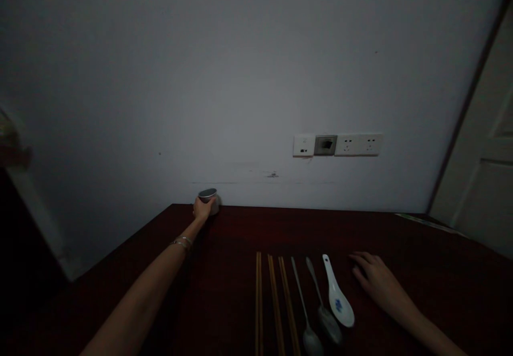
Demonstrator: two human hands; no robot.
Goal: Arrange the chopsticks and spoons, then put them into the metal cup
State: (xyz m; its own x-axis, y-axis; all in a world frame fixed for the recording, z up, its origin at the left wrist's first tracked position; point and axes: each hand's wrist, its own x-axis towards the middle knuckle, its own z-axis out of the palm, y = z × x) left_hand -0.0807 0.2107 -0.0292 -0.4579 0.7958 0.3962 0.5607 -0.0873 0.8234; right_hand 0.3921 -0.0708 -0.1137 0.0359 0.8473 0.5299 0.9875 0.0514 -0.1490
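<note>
Cutlery lies in a neat row at the near edge of the dark wooden desk (pixel 248 227), and the white ceramic spoon (pixel 335 294) with its blue mark closes that row on the right. Just left of the ceramic spoon lie two metal spoons (pixel 310 339), and left of those the wooden chopsticks (pixel 276 302), all with their handles pointing toward the wall. The right hand (pixel 379 281) rests just right of the ceramic spoon, palm down, fingers loosely spread and holding nothing. Far beyond the ceramic spoon and to its left, at the back edge of the desk against the wall, the left hand (pixel 201 210) is stretched out at arm's length, with bracelets (pixel 182 242) on the wrist, and its fingers are wrapped around a small pale cup (pixel 209 195). In the dim light I cannot tell whether the cup stands on the desk or is raised a little off it. Judged from how things lie, the laying-out of the utensils looks done, while the cup is gripped but well apart from the row. Wall sockets (pixel 337 145) sit above the ceramic spoon.
</note>
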